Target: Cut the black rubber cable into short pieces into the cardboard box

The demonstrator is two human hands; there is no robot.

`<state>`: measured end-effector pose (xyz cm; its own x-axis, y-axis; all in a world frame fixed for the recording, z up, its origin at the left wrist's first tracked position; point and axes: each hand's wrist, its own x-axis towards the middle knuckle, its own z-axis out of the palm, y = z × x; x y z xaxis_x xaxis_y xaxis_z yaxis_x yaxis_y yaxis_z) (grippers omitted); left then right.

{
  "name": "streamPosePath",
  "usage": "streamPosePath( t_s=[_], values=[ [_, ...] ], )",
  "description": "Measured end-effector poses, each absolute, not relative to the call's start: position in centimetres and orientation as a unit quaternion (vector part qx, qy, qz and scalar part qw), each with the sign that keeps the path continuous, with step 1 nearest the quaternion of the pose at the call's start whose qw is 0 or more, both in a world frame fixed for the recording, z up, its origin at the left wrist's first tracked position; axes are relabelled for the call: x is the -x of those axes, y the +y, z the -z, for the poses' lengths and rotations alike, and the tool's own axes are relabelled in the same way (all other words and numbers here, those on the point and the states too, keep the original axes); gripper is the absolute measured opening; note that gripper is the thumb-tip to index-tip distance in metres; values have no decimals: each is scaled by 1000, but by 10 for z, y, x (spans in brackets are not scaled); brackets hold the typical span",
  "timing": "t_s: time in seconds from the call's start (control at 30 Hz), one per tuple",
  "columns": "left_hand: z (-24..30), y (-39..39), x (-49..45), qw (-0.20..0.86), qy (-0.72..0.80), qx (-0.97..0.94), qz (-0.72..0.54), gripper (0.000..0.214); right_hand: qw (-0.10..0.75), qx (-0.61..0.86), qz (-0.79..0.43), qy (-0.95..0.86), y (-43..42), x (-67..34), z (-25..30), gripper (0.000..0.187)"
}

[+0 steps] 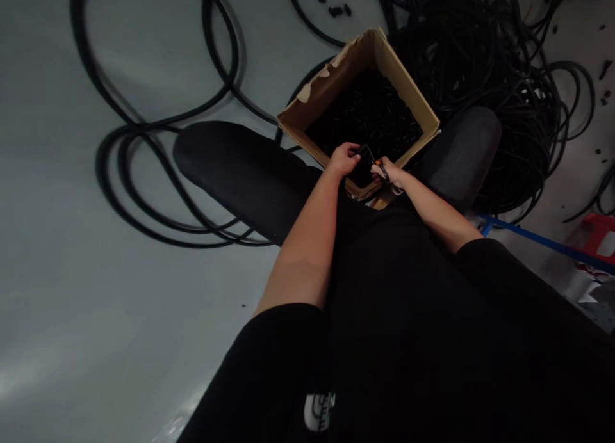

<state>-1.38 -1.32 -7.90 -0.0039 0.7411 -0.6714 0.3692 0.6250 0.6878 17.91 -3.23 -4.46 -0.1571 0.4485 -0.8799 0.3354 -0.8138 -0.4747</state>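
My left hand (344, 159) is closed on the end of a black rubber hose (361, 151), over the near side of an open cardboard box (330, 77). Just to the right, my right hand (391, 173) grips scissors (383, 168) with black and orange handles. Their blades point up and left toward the hose, and I cannot make out whether they touch it. Below both hands, many short black pieces (368, 110) fill the bottom of the box.
Long loops of black hose (122, 164) lie on the grey floor (144, 340) at left. A tangled heap of hose (516, 129) is at right, with scattered black bits (336, 11) beyond the box. A blue bar (542, 239) and a red object (596, 235) stand at far right.
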Motion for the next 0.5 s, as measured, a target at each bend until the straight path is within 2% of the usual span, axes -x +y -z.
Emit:
streamPosePath(
  t_s=[0.17,0.3,0.5],
  values=[
    [74,-14,14,597,692,-377,-150,27,67,664,-690,-280,-32,-179,35,44],
    [69,-14,10,601,681,-390,-153,26,75,667,-690,-271,-29,-179,26,53],
    [66,-15,8,605,672,-397,-159,26,44,662,-688,-295,-26,-180,16,45]
  ],
)
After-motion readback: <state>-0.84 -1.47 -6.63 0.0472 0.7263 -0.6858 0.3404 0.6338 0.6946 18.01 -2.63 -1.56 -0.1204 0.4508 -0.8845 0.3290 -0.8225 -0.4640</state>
